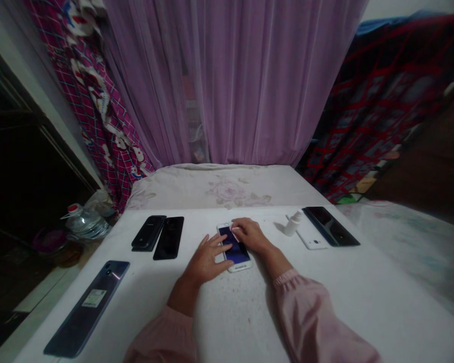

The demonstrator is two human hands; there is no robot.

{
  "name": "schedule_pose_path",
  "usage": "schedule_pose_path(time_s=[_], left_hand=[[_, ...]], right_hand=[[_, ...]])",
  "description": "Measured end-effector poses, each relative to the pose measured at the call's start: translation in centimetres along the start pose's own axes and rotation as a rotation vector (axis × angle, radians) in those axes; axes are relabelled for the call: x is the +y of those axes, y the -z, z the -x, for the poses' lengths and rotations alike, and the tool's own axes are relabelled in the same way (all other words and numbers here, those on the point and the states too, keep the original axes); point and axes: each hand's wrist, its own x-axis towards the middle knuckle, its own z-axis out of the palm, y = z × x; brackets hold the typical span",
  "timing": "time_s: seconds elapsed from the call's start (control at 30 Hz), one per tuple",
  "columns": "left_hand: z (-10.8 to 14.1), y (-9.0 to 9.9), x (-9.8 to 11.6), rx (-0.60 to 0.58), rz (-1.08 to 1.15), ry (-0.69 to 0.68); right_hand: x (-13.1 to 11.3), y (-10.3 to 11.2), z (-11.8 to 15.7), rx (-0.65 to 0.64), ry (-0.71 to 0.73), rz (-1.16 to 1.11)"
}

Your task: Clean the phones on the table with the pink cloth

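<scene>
Left hand [209, 257] lies spread across the left edge of a white phone [237, 254] on the bench [234, 312]; right hand [249, 234] grips a pink cloth [233, 231] against it. A gap separates phone and bottle [292, 225].

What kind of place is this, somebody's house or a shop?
Probably a room in a home: purple curtains hang behind the working surface, a flowered cloth covers its far end, and patterned red fabric hangs at the right.
</scene>
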Motion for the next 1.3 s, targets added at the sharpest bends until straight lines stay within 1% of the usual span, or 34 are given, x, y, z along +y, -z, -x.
schedule_pose_path(time_s=[0.13, 0.3, 0.4, 0.5, 0.67, 0.77, 0.87, 0.97, 1.13, 1.2, 1.3], left_hand=[[0.1, 0.0, 0.1, 0.013, 0.041, -0.001], [0.2, -0.3, 0.3, 0.018, 0.06, -0.033], [0.4, -0.3, 0.5, -0.012, 0.049, -0.03], [0.7, -0.2, 0.6, -0.063, 0.012, -0.049], [1.0, -0.1, 0.6, -0.105, -0.035, -0.075], [1.1, -0.3, 0.8, -0.099, -0.046, -0.075], [1.2, -0.3, 1.2, -0.094, -0.039, -0.061], [1.4, -0.3, 1.7, -0.108, -0.034, -0.041], [1.6, -0.3, 2.0, -0.123, -0.044, -0.03], [1.6, -0.4, 2.0, -0.106, -0.044, -0.038], [1.7, -0.6, 2.0, -0.074, -0.046, -0.045]], right_hand=[[0.1, 0.0, 0.7, 0.008, 0.004, 0.088], [0.1, -0.8, 0.9, 0.082, -0.101, 0.164], [0.1, -1.2, 0.7, 0.104, -0.126, 0.185], [0.2, -0.9, 0.9, 0.099, -0.081, 0.137], [1.1, 0.5, 2.6, -0.027, 0.109, -0.064], [1.7, 0.8, 3.2, -0.07, 0.152, -0.125], [1.8, 0.6, 2.8, -0.035, 0.131, -0.077], [1.3, 0.1, 1.8, 0.009, 0.095, 0.004], [0.6, -0.8, 0.5, 0.081, -0.052, 0.127], [0.5, -1.0, 0.4, 0.096, -0.066, 0.142], [0.5, -0.9, 0.7, 0.089, -0.041, 0.099]])
